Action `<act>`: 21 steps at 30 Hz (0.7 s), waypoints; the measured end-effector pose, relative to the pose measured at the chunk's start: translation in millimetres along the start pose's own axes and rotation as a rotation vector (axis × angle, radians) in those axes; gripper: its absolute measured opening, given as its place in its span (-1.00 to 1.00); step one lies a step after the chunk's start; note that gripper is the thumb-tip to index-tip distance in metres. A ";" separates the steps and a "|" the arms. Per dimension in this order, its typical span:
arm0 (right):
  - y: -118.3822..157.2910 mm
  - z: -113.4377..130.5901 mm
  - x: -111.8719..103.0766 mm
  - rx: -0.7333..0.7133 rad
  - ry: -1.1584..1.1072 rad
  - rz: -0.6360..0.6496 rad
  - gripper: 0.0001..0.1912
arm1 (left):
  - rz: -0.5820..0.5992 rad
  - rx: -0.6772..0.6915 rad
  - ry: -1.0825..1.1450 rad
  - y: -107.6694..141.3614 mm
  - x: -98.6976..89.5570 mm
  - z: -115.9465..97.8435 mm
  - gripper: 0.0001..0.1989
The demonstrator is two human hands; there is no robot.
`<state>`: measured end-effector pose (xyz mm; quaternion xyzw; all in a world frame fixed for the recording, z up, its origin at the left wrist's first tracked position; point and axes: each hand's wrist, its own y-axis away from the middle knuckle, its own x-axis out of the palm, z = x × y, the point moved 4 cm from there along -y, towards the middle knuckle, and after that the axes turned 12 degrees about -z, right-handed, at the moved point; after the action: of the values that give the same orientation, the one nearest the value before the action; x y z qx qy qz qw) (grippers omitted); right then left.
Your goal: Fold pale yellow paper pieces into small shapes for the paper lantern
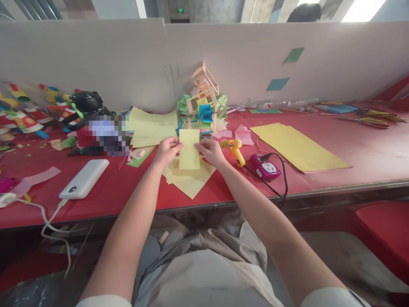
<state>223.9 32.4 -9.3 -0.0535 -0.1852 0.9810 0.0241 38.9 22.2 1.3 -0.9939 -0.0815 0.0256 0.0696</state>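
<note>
A narrow rectangle of pale yellow paper (189, 150) is held upright between my two hands. My left hand (166, 151) pinches its left edge, thumb in front. On the opposite edge, my right hand (211, 151) has the same kind of pinch. Beneath lie loose yellow sheets (191, 183) on the red table. Just behind the held paper stands a pile of folded paper pieces in green, blue and peach (204, 111). To the right of my right hand lies a yellow hot glue gun (235, 150).
A purple power strip (266, 167) with a black cord sits right of the glue gun, near large yellow sheets (300, 147). At left are a white power bank (84, 179) with a cable and a black object (87, 103). A pale partition (96, 55) runs along the back.
</note>
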 end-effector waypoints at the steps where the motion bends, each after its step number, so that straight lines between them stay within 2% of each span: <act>1: 0.3 0.4 0.0 -0.001 0.003 0.000 -0.58 | -0.002 -0.001 -0.002 -0.2 -0.2 0.5 -0.58; 17: 1.8 1.7 -0.4 0.005 0.046 -0.011 -0.67 | -0.021 -0.046 0.043 0.4 1.1 0.5 -0.56; 21: 0.9 0.4 0.2 0.030 -0.014 -0.018 -0.66 | -0.006 -0.028 0.057 -1.4 1.2 2.6 -0.55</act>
<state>223.7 31.5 -9.3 -0.0446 -0.1710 0.9837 0.0323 39.8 24.0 -1.1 -0.9948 -0.0830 -0.0041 0.0581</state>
